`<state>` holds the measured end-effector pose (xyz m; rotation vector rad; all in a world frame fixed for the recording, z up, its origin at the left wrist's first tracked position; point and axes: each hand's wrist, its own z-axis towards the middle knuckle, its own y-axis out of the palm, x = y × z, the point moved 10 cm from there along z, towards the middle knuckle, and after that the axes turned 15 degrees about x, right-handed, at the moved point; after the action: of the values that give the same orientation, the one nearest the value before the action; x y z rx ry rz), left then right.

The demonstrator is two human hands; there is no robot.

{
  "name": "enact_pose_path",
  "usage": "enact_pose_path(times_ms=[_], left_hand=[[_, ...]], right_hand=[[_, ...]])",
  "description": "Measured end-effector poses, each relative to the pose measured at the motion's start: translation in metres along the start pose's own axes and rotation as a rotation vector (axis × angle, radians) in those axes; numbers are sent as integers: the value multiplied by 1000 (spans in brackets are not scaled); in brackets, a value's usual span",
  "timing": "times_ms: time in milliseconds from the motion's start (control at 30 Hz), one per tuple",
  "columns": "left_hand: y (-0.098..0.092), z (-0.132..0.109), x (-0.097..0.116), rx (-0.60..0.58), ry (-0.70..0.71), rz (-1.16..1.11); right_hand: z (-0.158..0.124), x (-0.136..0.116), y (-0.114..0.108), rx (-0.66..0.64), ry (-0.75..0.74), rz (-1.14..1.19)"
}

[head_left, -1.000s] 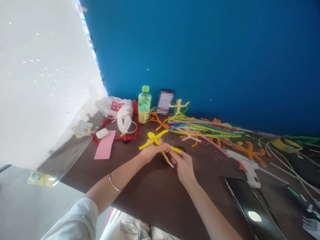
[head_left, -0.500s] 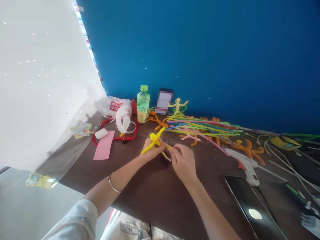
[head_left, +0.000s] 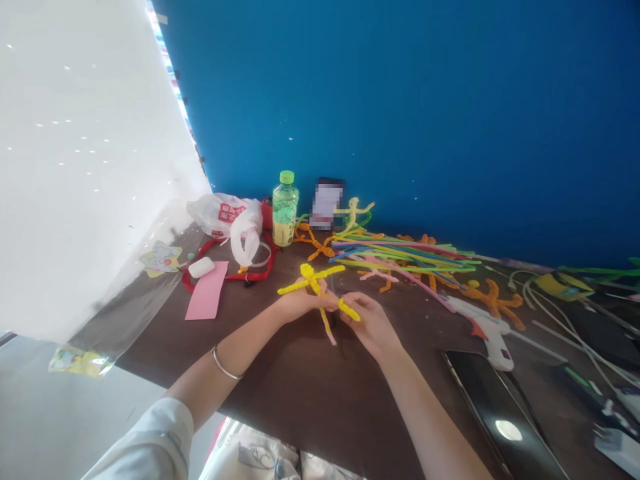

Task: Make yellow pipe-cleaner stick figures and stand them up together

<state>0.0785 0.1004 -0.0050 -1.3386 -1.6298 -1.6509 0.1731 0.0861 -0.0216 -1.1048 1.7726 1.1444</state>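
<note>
Both hands meet above the brown table [head_left: 300, 393], just in front of the person, holding a yellow pipe-cleaner figure [head_left: 314, 281] clear of the tabletop. Left hand [head_left: 299, 305] has fingertips pinched on the figure's torso just below the arms. Right hand [head_left: 373, 323] is palm up, fingers curled round one yellow leg, whose end sticks out over the fingers. The second leg hangs free, pointing down toward the person. The long axis runs head to legs: the looped head points up and away toward the blue wall [head_left: 425, 120], the legs come back toward the person and slightly right. The arm bar crosses that axis, left tip low, right tip higher, roughly level with the table edge line. There is a silver bangle [head_left: 221, 363] on the left wrist and a white sleeve [head_left: 145, 443] at the bottom left. Behind the hands lies a loose bundle of coloured pipe cleaners [head_left: 400, 257], with orange pipe-cleaner figures [head_left: 493, 300] beside it and a pale yellow figure [head_left: 353, 212] standing against the wall. A green-capped bottle [head_left: 285, 210] stands upright by a white plastic bag [head_left: 230, 217]. Pink paper [head_left: 207, 299], a white earbud case [head_left: 201, 267] and a red strap [head_left: 225, 275] lie to the left. A white glue gun [head_left: 487, 327] and a dark phone [head_left: 500, 417] lie to the right, well apart from the hands.
</note>
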Motion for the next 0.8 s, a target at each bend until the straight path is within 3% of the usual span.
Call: enact_pose_path(times_ms=[133, 267, 500, 667, 800], left_hand=[[-5, 2, -2, 85, -24, -112], [-7, 3, -6, 105, -46, -167], [-18, 5, -1, 203, 6, -121], [-16, 6, 1, 164, -14, -142], [-15, 5, 1, 154, -8, -100]], right_hand=[[0, 19, 7, 9, 92, 134], [-5, 25, 8, 86, 91, 148], [-10, 10, -4, 233, -81, 27], [-7, -3, -13, 273, -168, 28], [-7, -3, -16, 297, -150, 41]])
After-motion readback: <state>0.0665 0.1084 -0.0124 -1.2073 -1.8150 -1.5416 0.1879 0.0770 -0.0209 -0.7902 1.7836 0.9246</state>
